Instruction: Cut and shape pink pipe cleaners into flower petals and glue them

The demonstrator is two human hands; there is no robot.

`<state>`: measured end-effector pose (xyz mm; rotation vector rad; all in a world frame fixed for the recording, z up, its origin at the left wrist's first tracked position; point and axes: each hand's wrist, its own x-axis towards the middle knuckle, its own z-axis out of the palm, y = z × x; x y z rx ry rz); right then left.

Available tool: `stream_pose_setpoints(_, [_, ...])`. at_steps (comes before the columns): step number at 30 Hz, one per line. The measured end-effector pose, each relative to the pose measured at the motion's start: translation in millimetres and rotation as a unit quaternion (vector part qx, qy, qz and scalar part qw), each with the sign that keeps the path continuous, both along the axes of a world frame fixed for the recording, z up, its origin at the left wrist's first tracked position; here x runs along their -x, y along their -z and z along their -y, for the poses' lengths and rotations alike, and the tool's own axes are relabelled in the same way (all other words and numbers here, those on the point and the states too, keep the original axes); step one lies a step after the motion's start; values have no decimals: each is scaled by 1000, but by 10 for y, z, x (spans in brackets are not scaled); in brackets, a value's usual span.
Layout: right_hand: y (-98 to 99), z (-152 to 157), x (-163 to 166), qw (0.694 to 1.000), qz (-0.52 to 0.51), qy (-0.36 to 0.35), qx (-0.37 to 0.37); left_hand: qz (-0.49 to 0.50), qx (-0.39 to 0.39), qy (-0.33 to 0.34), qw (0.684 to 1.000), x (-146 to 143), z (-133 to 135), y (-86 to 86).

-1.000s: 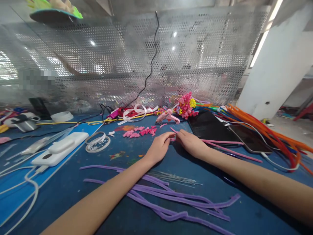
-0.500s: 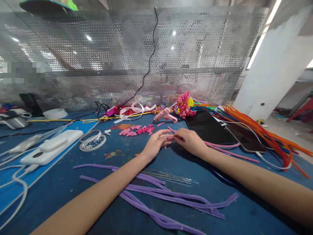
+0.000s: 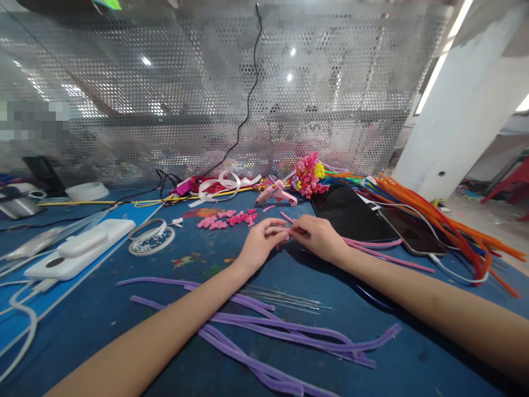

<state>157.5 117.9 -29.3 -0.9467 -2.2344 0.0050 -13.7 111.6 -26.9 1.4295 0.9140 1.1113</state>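
Observation:
Over the middle of the table, my left hand [image 3: 262,241] and my right hand [image 3: 316,236] meet, each with thumb and fingers pinched together. Between their fingertips is a small pink piece of pipe cleaner [image 3: 286,235], mostly covered by the fingers. Pink pipe cleaners [image 3: 397,262] lie beside and partly behind my right wrist. Small pink and red pipe-cleaner pieces [image 3: 227,219] are heaped just left of my hands. A pink glue gun [image 3: 276,193] stands beyond them. Purple pipe cleaners [image 3: 289,330] and thin metal wires [image 3: 285,298] lie under and beside my left forearm.
Behind the glue gun rests a bunch of pink, red and yellow pipe-cleaner flowers [image 3: 309,175]. A black tablet-like slab [image 3: 347,212], a phone [image 3: 411,231] and orange pipe cleaners [image 3: 446,215] are right. A white power strip [image 3: 78,251] and a ring of beads [image 3: 151,240] are left.
My fingertips have drawn closer around the small pink piece, and my left fingers are more curled. The whole view has shifted slightly.

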Motion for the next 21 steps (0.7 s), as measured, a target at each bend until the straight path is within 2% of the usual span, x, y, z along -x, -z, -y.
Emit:
stream_pose_setpoints(3, [17,-8,28,999,-2,-32,-4,25,18,-50,998,22,-35,9])
stream_pose_setpoints(9, [39,-67,8,997,-55,-30,-36,67,34,-114,991,71,-76,17])
stream_pose_setpoints(13, [40,-83,-8,996,-65,-30,-45,66,45,-94,992,79,-83,13])
stream_pose_setpoints(21, [31,-47,-12,997,-49,-14,-49,31,18,4,999,43,-10,-25])
